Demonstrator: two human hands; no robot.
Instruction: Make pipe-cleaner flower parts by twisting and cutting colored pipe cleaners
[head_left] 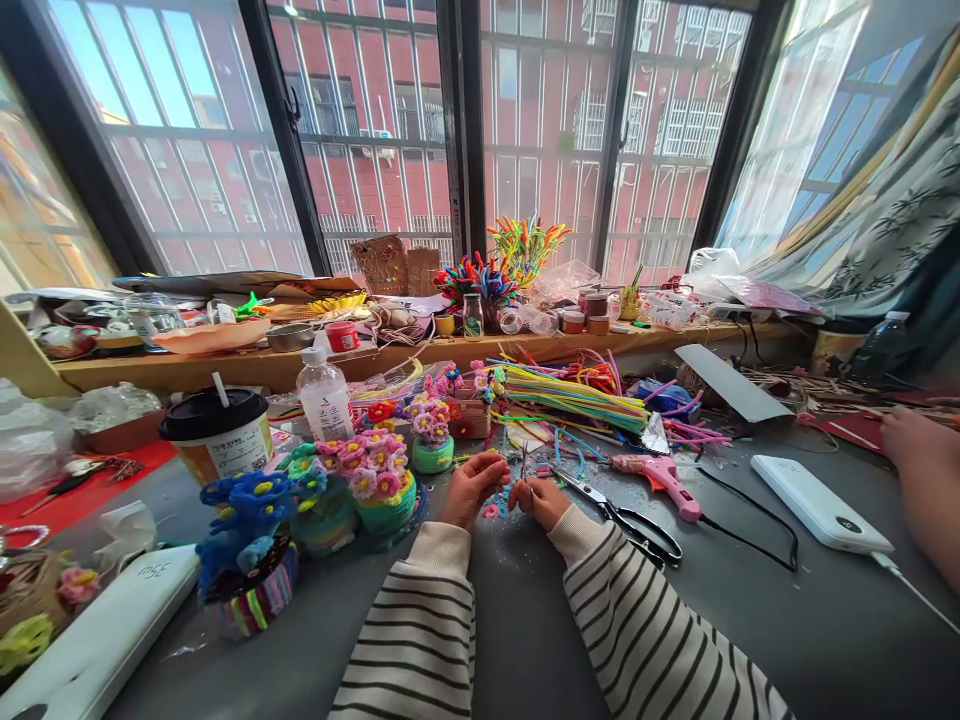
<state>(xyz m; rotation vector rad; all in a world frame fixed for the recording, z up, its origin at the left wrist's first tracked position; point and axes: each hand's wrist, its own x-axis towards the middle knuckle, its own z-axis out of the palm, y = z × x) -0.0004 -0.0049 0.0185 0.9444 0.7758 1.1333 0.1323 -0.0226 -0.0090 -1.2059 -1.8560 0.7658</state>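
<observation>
Shiny metal scissors [588, 489]; smooth pink plastic glue gun [657, 475]; fuzzy pipe cleaners [577, 397]; flat gray table [510, 625], dull, not shiny; soft cloth sleeves [420, 630].

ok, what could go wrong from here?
Slim tool in the right hand points up close to the left hand: might nick it. Large scissors lie with blades toward the right hand, which could brush them. Glue gun nozzle faces the hands, heat not visible: possible burn.

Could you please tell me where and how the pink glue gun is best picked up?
I'd take the glue gun by its handle, from the near right: it lies flat, nozzle pointing left, with the handle slanting toward the person and the black cord leaving its end.
</observation>
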